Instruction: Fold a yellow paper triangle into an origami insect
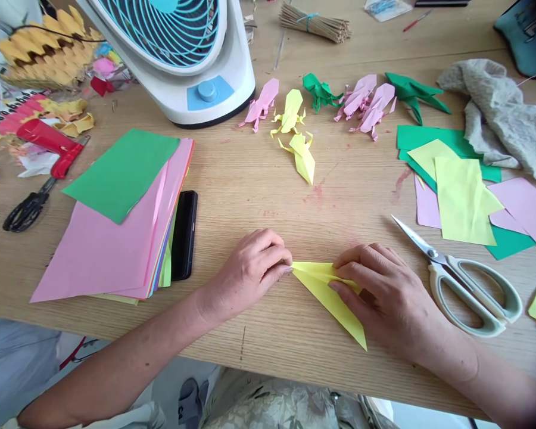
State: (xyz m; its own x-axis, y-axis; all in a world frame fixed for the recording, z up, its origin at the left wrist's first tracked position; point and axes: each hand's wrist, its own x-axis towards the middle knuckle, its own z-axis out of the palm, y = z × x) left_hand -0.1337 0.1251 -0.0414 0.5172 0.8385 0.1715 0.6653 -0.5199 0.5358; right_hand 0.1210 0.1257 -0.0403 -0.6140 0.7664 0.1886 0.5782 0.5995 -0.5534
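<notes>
We see the left hand [252, 262] pinching the pointed tip of a folded yellow paper sheet [335, 301] over the table [232, 196], the right hand [384, 292] holding its upper folds; we judge it light, crease-prone (best gripped along folded edges).

No text readable with certainty. Pink-and-white packet [20, 118], toward counter's [245, 202] far left corner: row of black, rounded letters slanting upward, word too skewed and small to spell out. Dark teal pouch [520, 42], at counter's far right corner: white lettering, tilted and blurred. Grey slipper [189, 393] on floor, below counter's near edge: small dark mark, too small to tell.
</notes>
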